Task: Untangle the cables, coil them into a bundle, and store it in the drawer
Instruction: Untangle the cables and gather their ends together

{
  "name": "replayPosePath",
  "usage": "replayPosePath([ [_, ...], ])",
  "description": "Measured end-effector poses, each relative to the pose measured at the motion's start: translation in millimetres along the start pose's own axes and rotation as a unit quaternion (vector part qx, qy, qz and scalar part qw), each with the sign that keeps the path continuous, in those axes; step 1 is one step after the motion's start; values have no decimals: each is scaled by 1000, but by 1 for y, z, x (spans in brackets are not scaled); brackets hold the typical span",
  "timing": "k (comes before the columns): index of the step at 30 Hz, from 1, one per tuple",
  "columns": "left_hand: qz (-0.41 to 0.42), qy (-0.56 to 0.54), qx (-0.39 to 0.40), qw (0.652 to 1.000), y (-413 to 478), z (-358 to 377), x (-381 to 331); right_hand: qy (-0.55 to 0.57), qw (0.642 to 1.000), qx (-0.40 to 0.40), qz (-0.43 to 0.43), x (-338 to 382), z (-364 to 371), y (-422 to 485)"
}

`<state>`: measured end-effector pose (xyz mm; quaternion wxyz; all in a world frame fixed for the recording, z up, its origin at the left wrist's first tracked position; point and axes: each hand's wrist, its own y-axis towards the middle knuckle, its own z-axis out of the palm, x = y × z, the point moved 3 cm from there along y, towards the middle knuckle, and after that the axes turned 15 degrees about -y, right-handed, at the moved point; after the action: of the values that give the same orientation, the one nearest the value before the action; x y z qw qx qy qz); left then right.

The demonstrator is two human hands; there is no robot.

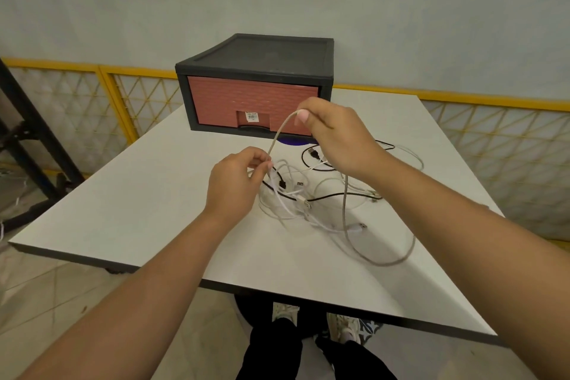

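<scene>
While left hand [237,182] and right hand [336,136] pinch 1 cable [277,133] (grey), tangle [300,199] lies beneath.

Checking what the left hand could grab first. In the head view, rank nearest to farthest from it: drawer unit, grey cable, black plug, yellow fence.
1. grey cable: pinched by the left hand itself.
2. black plug: on the table, just right of its fingertips.
3. drawer unit: behind, at the table's back.
4. yellow fence: beyond the table, farthest.

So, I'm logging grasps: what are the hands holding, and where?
One grey cable: right hand pinches the top of its raised span, left hand pinches it lower, above the tangle.
</scene>
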<state>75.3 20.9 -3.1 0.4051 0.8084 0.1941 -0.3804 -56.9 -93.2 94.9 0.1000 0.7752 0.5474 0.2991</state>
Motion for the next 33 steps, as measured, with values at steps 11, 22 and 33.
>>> replayPosePath([
  [11,47,58,-22,997,9,-9,1,-146,985,69,53,-28,-20,-10],
  [22,85,71,-47,993,-2,-10,-9,-443,869,107,-194,34,32,14],
  [33,-54,-37,-10,998,-16,-7,5,-325,917,80,-216,19,46,18],
])
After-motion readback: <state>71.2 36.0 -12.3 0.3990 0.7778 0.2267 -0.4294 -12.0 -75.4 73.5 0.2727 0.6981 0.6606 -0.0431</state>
